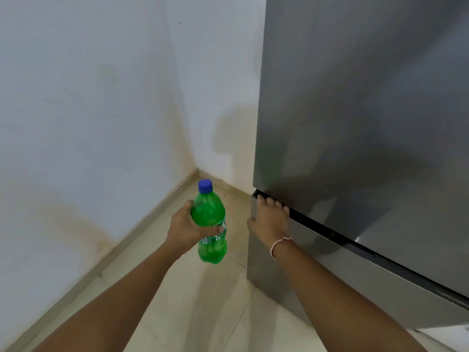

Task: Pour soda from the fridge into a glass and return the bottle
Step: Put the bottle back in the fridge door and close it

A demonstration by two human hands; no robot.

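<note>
The left hand is in the lower middle of the frame. Its fingers are curled round a green soda bottle, and the thumb lies across the label. The bottle is upright, tipped a little, and it is up in the air over the floor. It has a blue cap on top, and the cap is on. Green soda fills most of the bottle.

The right hand is just right of the bottle, not touching it. Its fingers reach up into the dark gap between the two fridge doors, near the left corner of the fridge. The fingertips are tucked in the gap under the top door, so you cannot see them well. The thumb sticks out to the left. A thin band is round the right wrist.

The fridge is big and grey and fills the right side of the frame. Both its doors look closed. White walls with yellowish stains meet in a corner in the middle of the frame. The floor has pale tiles.
</note>
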